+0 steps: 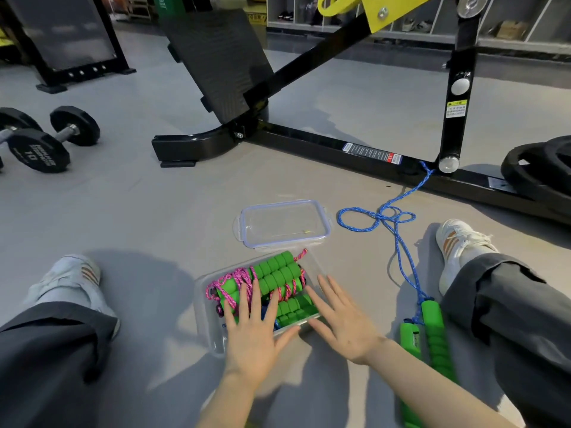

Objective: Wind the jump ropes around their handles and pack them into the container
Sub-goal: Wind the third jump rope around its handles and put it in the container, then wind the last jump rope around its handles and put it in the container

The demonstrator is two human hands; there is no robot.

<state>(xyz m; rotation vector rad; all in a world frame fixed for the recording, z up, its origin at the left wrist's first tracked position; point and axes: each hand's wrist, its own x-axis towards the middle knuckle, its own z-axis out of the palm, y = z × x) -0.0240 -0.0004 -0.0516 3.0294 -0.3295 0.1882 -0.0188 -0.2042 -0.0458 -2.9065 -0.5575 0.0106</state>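
Looking down between our outstretched legs, we see a clear rectangular plastic container [205, 307] lying on the grey floor [139, 211]. It holds green ribbed foam handles [278, 273] packed side by side, with a pink braided rope [230, 281] wound in loose turns around the left ends of them and crossing their middles. A small patch of blue shows between the handles under our left hand; we cannot tell what it belongs to.

Our left hand [251, 332] lies flat, palm down, over the near left part of the container, fingers spread and extended onto the handles. Its grip is apart and clamps nothing. Our right hand [343, 322] is likewise flat and spread, fingertips at the near right edge of the container and touching the nearest handles. Its grip is also apart.

The transparent rectangular lid with a blue seal [284, 223] lies on the floor just beyond the container, separate from it.

A second jump rope remains outside the container. Its two green foam handles [431, 332] lie together on the floor beside our right leg. Its blue braided rope [398, 239] runs unwound from them across the floor, forms several loose loops near the lid, and reaches the black steel frame of a gym machine [324, 146].

Black dumbbells [40, 149] lie well apart on the left, and black weight plates [540, 171] on the right.
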